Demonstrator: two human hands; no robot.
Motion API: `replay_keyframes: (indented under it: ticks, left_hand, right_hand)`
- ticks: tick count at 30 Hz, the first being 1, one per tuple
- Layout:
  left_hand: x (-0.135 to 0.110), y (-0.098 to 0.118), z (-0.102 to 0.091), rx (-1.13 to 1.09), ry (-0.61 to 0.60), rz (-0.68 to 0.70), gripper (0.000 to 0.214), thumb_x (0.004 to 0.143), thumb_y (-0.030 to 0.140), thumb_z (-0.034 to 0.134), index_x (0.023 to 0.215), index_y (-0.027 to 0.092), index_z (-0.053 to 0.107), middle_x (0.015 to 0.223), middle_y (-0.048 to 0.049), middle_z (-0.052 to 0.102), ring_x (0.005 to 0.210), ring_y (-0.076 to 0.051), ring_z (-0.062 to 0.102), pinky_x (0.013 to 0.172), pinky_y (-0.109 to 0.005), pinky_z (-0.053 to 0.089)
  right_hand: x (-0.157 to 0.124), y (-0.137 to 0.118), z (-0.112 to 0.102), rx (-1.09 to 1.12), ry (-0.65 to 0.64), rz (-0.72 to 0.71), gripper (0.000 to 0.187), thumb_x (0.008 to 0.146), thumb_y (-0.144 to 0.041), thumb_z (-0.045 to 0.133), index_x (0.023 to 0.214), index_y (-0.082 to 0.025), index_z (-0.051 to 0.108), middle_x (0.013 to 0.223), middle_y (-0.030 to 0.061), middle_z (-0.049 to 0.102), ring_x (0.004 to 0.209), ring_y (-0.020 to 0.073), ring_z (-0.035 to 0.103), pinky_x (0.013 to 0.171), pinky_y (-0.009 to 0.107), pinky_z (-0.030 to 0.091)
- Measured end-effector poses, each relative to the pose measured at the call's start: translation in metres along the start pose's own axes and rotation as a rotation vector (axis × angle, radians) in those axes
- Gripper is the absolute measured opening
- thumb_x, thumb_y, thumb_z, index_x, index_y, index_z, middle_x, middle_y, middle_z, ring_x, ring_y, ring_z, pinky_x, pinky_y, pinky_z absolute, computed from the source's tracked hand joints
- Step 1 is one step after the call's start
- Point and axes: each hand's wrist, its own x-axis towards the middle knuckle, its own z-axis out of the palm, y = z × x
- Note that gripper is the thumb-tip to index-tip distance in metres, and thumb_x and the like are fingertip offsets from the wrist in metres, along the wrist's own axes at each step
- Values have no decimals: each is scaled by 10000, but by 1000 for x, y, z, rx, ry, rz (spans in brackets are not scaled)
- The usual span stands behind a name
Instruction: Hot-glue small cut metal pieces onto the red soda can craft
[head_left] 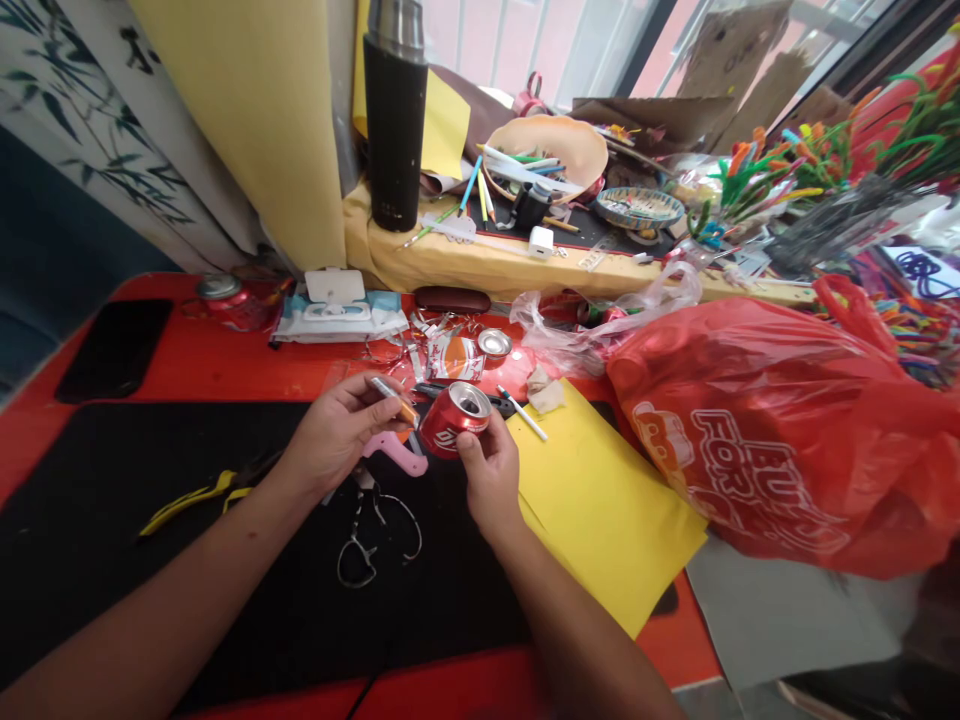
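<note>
I've got my right hand (491,475) clenched round a red aluminium drink can (454,420), fingers wrapped on the near side, can held tilted over the black desk mat (150,580), top cut open, bright metal rim showing. My left hand (337,435) pinches a slim silver-and-orange tool (391,400) between thumb and fingers, its tip just beside the can. Both forearms angle in from the bottom. Below them on the mat lie a pink plastic handle (397,458) and open looped scissors (375,535), with yellow-handled pliers (191,503) further left. Yellow card sheets (600,500) sit right, then a glossy red plastic bag (780,430). Shiny cut can strips (450,355) lie ahead on the red tabletop (225,360).
</note>
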Motion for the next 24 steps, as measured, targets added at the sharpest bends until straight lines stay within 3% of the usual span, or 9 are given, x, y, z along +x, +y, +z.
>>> replay_keyframes:
  ticks: [9, 15, 19, 24]
  left_hand:
    - [0, -2, -2, 73, -31, 40, 362, 655, 340, 1072, 870, 185, 824, 803, -21, 800, 724, -160, 773, 694, -244, 656]
    - [4, 8, -9, 41, 26, 109, 354, 682, 325, 1047, 881, 180, 793, 810, -21, 795, 719, -173, 778, 704, -276, 662]
    - [7, 17, -14, 1, 40, 134, 366, 672, 312, 1045, 884, 167, 784, 810, -33, 795, 727, -187, 788, 698, -283, 663]
    - [7, 29, -15, -39, 26, 168, 379, 668, 306, 1049, 895, 163, 781, 780, -21, 789, 692, -175, 781, 682, -270, 664]
  right_hand:
    - [0, 0, 0, -49, -14, 35, 580, 942, -713, 803, 1221, -205, 772, 1225, 124, 840, 1139, 347, 777, 1028, 467, 612]
    - [5, 1, -5, -93, 23, 51, 475, 966, -595, 809, 1226, -199, 779, 1196, 122, 849, 1102, 339, 787, 992, 459, 624]
    - [11, 3, -14, -241, 5, 84, 471, 945, -530, 835, 1265, -188, 781, 1224, 127, 843, 1124, 337, 784, 988, 446, 620]
    - [17, 9, -24, -517, -77, -14, 489, 884, -476, 887, 1287, -213, 805, 1308, 129, 822, 1213, 355, 758, 1078, 477, 580]
